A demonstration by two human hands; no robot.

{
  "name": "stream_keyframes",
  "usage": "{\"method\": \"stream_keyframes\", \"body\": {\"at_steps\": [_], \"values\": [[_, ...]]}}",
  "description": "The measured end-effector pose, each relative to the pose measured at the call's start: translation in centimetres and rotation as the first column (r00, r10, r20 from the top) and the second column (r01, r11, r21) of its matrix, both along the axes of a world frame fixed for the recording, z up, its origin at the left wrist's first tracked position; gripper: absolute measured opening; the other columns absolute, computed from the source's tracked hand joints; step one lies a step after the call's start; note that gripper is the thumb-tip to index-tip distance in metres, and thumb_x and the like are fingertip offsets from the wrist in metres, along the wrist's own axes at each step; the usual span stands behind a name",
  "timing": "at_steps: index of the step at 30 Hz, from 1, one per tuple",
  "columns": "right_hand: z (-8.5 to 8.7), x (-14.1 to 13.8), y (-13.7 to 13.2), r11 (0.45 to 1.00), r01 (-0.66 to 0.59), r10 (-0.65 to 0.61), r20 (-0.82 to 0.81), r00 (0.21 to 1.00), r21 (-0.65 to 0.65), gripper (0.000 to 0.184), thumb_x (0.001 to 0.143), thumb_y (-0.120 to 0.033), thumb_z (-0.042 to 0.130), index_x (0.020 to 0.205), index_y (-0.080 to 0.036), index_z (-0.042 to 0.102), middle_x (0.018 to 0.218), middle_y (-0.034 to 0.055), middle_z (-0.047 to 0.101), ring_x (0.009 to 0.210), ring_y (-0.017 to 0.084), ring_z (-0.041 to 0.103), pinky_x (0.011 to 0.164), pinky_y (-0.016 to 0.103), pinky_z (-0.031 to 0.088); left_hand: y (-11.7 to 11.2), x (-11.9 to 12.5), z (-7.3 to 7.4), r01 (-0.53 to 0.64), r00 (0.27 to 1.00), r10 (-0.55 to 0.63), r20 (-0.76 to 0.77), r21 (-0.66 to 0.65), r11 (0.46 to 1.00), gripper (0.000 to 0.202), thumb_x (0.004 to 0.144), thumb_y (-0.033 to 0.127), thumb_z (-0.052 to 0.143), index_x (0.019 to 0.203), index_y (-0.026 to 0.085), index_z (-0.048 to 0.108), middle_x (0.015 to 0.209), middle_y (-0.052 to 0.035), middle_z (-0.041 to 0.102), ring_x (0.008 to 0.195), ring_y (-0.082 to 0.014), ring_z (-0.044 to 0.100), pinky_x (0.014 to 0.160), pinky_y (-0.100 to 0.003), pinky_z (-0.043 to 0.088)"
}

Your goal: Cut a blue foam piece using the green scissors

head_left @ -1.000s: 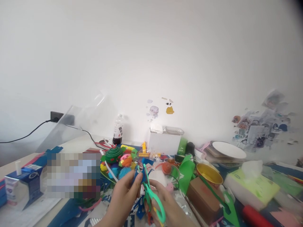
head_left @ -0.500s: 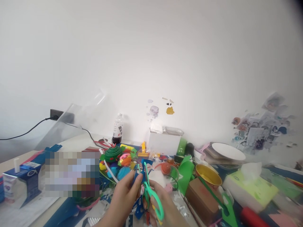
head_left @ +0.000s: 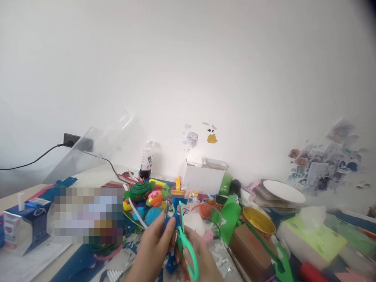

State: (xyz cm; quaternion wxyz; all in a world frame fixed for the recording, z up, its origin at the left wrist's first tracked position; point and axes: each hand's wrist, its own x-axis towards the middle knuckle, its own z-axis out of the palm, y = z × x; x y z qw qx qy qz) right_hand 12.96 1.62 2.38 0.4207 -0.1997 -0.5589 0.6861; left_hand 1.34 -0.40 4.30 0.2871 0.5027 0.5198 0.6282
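Note:
My left hand (head_left: 154,246) pinches a cut piece of blue sheet (head_left: 176,211), thumb on top, in front of me at the lower middle. I cannot tell whether it is paper or thin foam. My right hand (head_left: 202,254) is closed round the mint-green scissors (head_left: 190,250), whose tip points up and away from me along the right side of the blue sheet. Another blue part (head_left: 171,263) hangs below my hands. My fingers hide much of the scissors' pivot and the lower handle.
Beyond my hands lie a green woven ball (head_left: 140,190), a bottle (head_left: 146,159) and a white box (head_left: 203,177). To the right are a brown box (head_left: 253,248), a gold bowl (head_left: 260,221) and a tissue pack (head_left: 314,235). A blue-and-white carton (head_left: 28,225) stands left. Scraps litter the table.
The scissors' handles have shifted slightly left and down, and the blue sheet has turned a little between my fingers. Both hands keep their hold.

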Motion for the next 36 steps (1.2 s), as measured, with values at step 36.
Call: {"method": "stream_keyframes", "body": {"at_steps": [36], "values": [[-1.3, 0.4, 0.8, 0.992, 0.126, -0.125, 0.006, 0.992, -0.018, 0.074, 0.062, -0.050, 0.073, 0.120, -0.016, 0.043, 0.051, -0.0070, 0.048, 0.030, 0.004, 0.032, 0.031, 0.016, 0.029, 0.0, -0.6, 0.9, 0.176, 0.984, -0.176, 0.008, 0.026, 0.984, 0.033, 0.075, 0.052, 0.047, 0.061, 0.022, 0.047, 0.041, 0.0097, 0.033, 0.037, -0.0079, 0.028, 0.034, -0.020, 0.025]]}}
